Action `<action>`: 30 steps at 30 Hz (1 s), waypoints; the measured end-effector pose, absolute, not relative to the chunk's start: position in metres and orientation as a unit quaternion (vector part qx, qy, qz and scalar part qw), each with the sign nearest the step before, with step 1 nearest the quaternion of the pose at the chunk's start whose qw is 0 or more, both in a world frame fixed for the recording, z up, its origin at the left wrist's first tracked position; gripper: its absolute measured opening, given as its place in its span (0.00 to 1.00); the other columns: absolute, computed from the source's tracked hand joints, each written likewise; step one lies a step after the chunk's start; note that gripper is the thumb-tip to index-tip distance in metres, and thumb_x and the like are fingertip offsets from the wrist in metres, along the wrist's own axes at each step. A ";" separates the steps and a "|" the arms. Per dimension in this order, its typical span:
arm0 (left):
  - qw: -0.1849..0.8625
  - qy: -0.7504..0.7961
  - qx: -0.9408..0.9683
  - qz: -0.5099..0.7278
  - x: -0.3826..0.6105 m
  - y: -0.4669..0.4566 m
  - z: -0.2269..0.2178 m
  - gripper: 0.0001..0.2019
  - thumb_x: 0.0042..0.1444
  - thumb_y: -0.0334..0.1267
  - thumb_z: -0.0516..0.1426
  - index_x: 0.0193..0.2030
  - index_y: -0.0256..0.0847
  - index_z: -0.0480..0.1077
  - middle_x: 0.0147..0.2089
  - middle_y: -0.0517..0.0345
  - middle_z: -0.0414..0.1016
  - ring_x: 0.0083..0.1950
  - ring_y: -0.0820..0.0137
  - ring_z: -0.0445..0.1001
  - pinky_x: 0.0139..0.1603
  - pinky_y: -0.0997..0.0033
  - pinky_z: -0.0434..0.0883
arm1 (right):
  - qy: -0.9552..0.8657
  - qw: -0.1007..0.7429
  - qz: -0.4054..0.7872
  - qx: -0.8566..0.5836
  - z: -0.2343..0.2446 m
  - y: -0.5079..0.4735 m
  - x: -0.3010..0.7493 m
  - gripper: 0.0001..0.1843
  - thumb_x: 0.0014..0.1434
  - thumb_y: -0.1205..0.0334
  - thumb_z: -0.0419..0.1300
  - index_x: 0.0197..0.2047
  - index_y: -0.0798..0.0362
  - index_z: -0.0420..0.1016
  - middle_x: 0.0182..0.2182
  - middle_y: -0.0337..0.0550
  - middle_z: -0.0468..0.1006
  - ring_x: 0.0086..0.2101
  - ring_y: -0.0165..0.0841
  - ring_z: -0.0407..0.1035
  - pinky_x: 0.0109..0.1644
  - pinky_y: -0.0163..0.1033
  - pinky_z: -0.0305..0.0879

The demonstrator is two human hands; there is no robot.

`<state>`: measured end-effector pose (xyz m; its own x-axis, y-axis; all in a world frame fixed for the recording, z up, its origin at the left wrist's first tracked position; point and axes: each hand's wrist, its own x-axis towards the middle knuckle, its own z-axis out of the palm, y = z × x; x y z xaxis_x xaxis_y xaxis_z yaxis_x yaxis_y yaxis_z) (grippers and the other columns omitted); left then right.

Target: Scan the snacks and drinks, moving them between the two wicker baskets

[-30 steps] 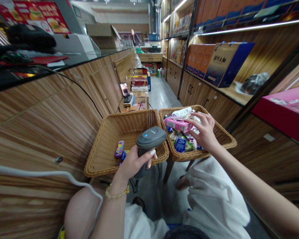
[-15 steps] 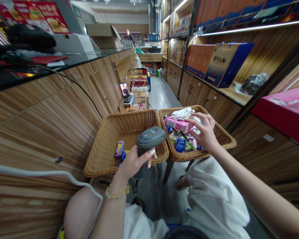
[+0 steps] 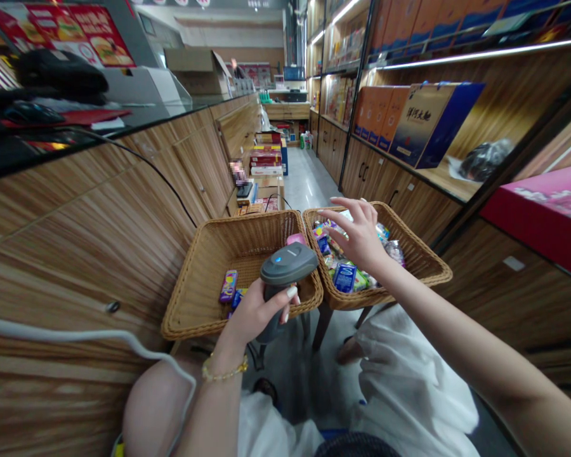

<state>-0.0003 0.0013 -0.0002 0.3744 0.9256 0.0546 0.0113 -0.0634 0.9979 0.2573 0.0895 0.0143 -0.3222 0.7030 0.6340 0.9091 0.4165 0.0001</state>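
Scanner in left hand, right hand spread, above filled basket

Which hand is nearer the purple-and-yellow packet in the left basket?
Left. The left hand, around the scanner, is right of the packet and nearer the camera; the right hand is farther right, over the right basket.
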 end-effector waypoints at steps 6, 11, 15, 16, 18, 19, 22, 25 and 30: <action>0.556 0.385 0.615 0.406 0.001 0.001 0.001 0.15 0.60 0.50 0.64 0.35 0.37 0.73 0.29 0.57 0.76 0.22 0.73 0.69 0.25 0.71 0.70 | -0.766 0.272 -0.141 -0.565 0.005 0.115 0.282 0.19 0.71 0.55 0.55 0.61 0.40 0.79 0.66 0.48 0.69 0.63 0.53 0.58 0.64 0.61 0.55; 0.557 0.382 0.611 0.414 0.002 0.002 0.002 0.14 0.60 0.48 0.64 0.38 0.37 0.73 0.31 0.57 0.78 0.21 0.73 0.69 0.24 0.72 0.69 | -0.780 0.157 -0.116 -0.594 -0.013 0.142 0.298 0.24 0.66 0.56 0.60 0.64 0.44 0.77 0.69 0.52 0.66 0.66 0.56 0.56 0.67 0.64 0.52; 0.558 0.378 0.616 0.408 0.000 0.003 0.000 0.15 0.60 0.49 0.64 0.36 0.37 0.74 0.25 0.60 0.73 0.22 0.72 0.69 0.25 0.72 0.69 | -0.787 0.112 -0.113 -0.596 -0.018 0.160 0.294 0.26 0.70 0.52 0.55 0.68 0.47 0.74 0.72 0.53 0.63 0.68 0.56 0.53 0.70 0.64 0.48; 0.558 0.379 0.617 0.406 0.000 0.003 0.000 0.15 0.60 0.49 0.64 0.35 0.37 0.74 0.25 0.60 0.73 0.22 0.72 0.69 0.25 0.72 0.69 | -0.786 0.108 -0.112 -0.599 -0.019 0.164 0.292 0.27 0.72 0.50 0.53 0.68 0.48 0.73 0.72 0.53 0.63 0.68 0.55 0.53 0.70 0.64 0.47; 0.559 0.381 0.616 0.404 -0.001 0.003 0.000 0.15 0.60 0.49 0.64 0.35 0.37 0.74 0.27 0.59 0.75 0.22 0.72 0.69 0.26 0.71 0.69 | -0.783 0.101 -0.109 -0.604 -0.020 0.170 0.288 0.28 0.74 0.47 0.49 0.70 0.48 0.71 0.73 0.53 0.62 0.68 0.54 0.54 0.71 0.64 0.47; 0.559 0.381 0.616 0.404 -0.001 0.003 0.001 0.16 0.60 0.50 0.64 0.35 0.37 0.74 0.28 0.58 0.75 0.22 0.72 0.69 0.26 0.71 0.69 | -0.783 0.098 -0.108 -0.605 -0.021 0.173 0.286 0.28 0.75 0.47 0.48 0.70 0.48 0.70 0.73 0.53 0.62 0.68 0.54 0.54 0.71 0.64 0.48; 0.558 0.380 0.617 0.404 -0.001 0.003 0.001 0.16 0.60 0.50 0.63 0.35 0.37 0.74 0.28 0.58 0.76 0.22 0.73 0.69 0.25 0.72 0.69 | -0.791 0.079 -0.106 -0.597 -0.026 0.180 0.284 0.28 0.74 0.47 0.49 0.70 0.48 0.71 0.74 0.52 0.60 0.69 0.55 0.54 0.71 0.65 0.48; 0.560 0.380 0.614 0.406 0.000 0.003 0.002 0.16 0.60 0.49 0.63 0.36 0.36 0.74 0.30 0.57 0.77 0.22 0.73 0.69 0.25 0.72 0.70 | -0.793 0.070 -0.102 -0.597 -0.032 0.186 0.286 0.25 0.73 0.47 0.52 0.65 0.48 0.76 0.74 0.51 0.61 0.69 0.55 0.53 0.71 0.65 0.47; 0.562 0.378 0.612 0.409 0.000 0.002 0.003 0.15 0.60 0.48 0.64 0.36 0.36 0.73 0.31 0.57 0.77 0.22 0.74 0.69 0.25 0.73 0.70 | -0.810 0.129 -0.100 -0.564 -0.037 0.190 0.295 0.17 0.68 0.50 0.60 0.53 0.48 0.83 0.69 0.50 0.68 0.66 0.54 0.56 0.69 0.63 0.51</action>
<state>0.0004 0.0024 0.0027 0.3809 0.9215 0.0761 0.0032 -0.0836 0.9965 0.2951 0.1901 -0.0368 -0.3309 0.8869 0.3223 0.9388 0.3442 0.0169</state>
